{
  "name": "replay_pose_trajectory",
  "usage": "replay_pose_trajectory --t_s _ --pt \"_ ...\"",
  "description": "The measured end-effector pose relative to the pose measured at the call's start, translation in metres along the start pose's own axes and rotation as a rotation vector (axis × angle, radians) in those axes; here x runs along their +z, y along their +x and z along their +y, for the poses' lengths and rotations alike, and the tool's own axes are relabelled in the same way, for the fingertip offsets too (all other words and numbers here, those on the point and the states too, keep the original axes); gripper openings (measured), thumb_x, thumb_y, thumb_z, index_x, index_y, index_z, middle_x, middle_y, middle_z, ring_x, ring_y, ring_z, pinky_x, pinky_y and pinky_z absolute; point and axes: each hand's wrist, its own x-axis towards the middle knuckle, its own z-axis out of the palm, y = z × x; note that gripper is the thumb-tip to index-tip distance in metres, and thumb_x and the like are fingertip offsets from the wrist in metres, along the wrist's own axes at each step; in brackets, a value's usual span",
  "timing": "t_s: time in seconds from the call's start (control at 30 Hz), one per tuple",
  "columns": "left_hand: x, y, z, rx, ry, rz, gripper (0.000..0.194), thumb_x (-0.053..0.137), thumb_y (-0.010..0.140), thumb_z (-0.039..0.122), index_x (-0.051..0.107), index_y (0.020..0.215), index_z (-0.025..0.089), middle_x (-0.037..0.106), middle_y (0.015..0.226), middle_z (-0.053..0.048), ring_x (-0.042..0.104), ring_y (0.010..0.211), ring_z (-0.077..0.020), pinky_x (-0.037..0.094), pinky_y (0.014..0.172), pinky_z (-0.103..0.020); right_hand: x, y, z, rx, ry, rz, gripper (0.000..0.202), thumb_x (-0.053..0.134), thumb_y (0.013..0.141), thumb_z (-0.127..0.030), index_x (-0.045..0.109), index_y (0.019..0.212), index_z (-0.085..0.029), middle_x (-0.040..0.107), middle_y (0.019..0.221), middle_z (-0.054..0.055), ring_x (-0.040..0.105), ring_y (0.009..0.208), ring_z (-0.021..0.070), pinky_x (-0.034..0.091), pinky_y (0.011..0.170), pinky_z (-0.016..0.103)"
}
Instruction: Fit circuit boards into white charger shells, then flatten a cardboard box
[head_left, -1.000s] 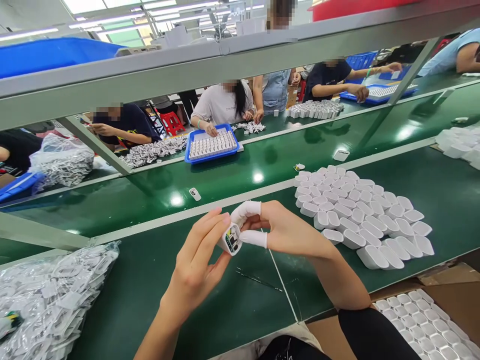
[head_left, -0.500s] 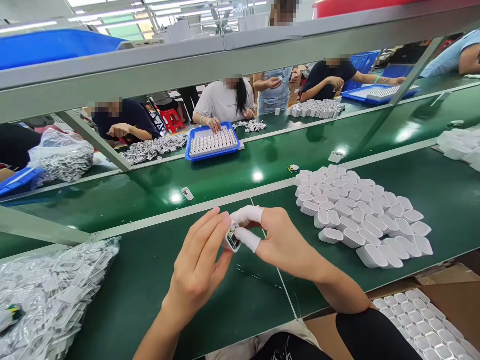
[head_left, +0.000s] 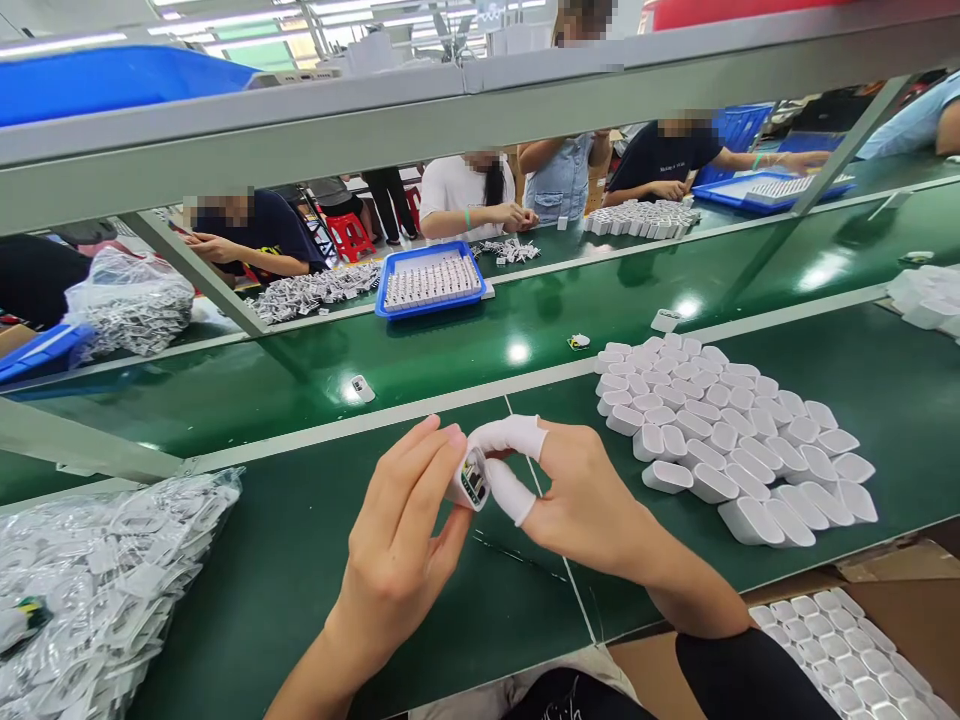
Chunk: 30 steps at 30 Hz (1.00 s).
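My left hand (head_left: 401, 525) grips a small white plastic housing (head_left: 466, 488) between thumb and fingers. The housing's open end faces right and toward me, and a circuit board (head_left: 474, 480) with dark and metallic parts shows inside it. White finger cots cover the thumb and index finger of my right hand (head_left: 559, 485). Those two fingertips rest at the rim of the housing, on its upper and right side. Both hands are above the green bench (head_left: 300, 570).
White housings (head_left: 720, 420) stand grouped at the right, with more in a carton (head_left: 847, 640) below. A bag of white plastic parts (head_left: 112, 580) lies at the left. Beyond, a green conveyor (head_left: 450, 365) carries single pieces. Co-workers sit across, by a blue tray (head_left: 431, 280).
My right fingertips have drawn back from the housing's opening to its rim, so more of the circuit board shows. Pieces on the conveyor have shifted left. A co-worker's hand has left the blue tray.
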Motion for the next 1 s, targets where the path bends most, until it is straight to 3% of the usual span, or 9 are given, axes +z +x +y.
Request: replay_pose_trajectory --t_s 0.23,0.43,0.53,0.67,0.73,0.87,1.0 --pt "0.002 0.000 0.002 0.042 0.048 -0.010 0.043 0.066 0.075 -0.012 0.059 0.117 -0.004 0.063 0.115 -0.019 0.059 0.119 -0.0306 0.054 0.102 -0.041 0.010 -0.001 0.006 -0.127 -0.203 0.109 0.022 0.046 0.088 -0.007 0.065 0.095 -0.014 0.072 0.080 0.005 0.062 0.067 0.0156 0.050 0.065 0.027" --pt "0.000 -0.001 -0.001 0.040 0.020 -0.015 0.042 0.068 0.077 -0.008 0.059 0.118 -0.003 0.063 0.116 -0.019 0.058 0.120 -0.0294 0.053 0.103 -0.040 0.011 -0.001 0.011 -0.159 -0.225 0.126 0.020 0.047 0.090 -0.009 0.065 0.090 -0.016 0.072 0.077 0.003 0.060 0.063 0.0134 0.049 0.062 0.025" --pt "0.000 -0.002 -0.003 0.031 0.007 -0.021 0.043 0.068 0.078 -0.007 0.058 0.119 -0.001 0.064 0.116 -0.018 0.059 0.119 -0.0277 0.053 0.104 -0.038 0.005 0.003 0.011 -0.074 -0.103 0.082 0.017 0.051 0.090 -0.010 0.066 0.087 -0.017 0.073 0.080 0.002 0.063 0.067 0.0136 0.050 0.065 0.025" --pt "-0.002 0.000 -0.003 0.018 -0.020 -0.054 0.043 0.068 0.079 -0.006 0.058 0.120 -0.001 0.064 0.118 -0.018 0.059 0.121 -0.0270 0.052 0.106 -0.038 -0.011 0.011 0.007 0.129 0.219 -0.180 0.018 0.056 0.087 -0.008 0.069 0.090 -0.020 0.073 0.084 -0.002 0.067 0.075 0.0120 0.053 0.073 0.023" --pt "-0.002 0.000 -0.002 0.050 -0.018 -0.079 0.043 0.068 0.079 -0.006 0.058 0.121 -0.002 0.063 0.118 -0.019 0.058 0.123 -0.0284 0.052 0.106 -0.039 -0.015 0.013 0.005 0.181 0.265 -0.252 0.019 0.056 0.085 -0.006 0.069 0.089 -0.020 0.072 0.082 -0.003 0.067 0.075 0.0112 0.052 0.073 0.021" --pt "-0.007 -0.001 0.000 0.122 0.035 -0.097 0.052 0.070 0.078 -0.005 0.056 0.127 -0.002 0.064 0.118 -0.020 0.058 0.122 -0.0295 0.054 0.102 -0.039 -0.008 0.011 0.003 0.209 0.247 -0.203 0.017 0.057 0.079 -0.004 0.066 0.081 -0.018 0.068 0.074 -0.003 0.061 0.066 0.0105 0.050 0.064 0.021" --pt "-0.013 -0.008 -0.002 0.044 0.001 -0.057 0.066 0.071 0.075 -0.007 0.051 0.137 0.006 0.063 0.125 -0.018 0.059 0.122 -0.0269 0.053 0.103 -0.036 0.000 0.014 0.007 0.252 0.427 -0.180 0.013 0.059 0.081 -0.007 0.068 0.081 -0.016 0.067 0.072 -0.002 0.060 0.065 0.0101 0.050 0.064 0.021"
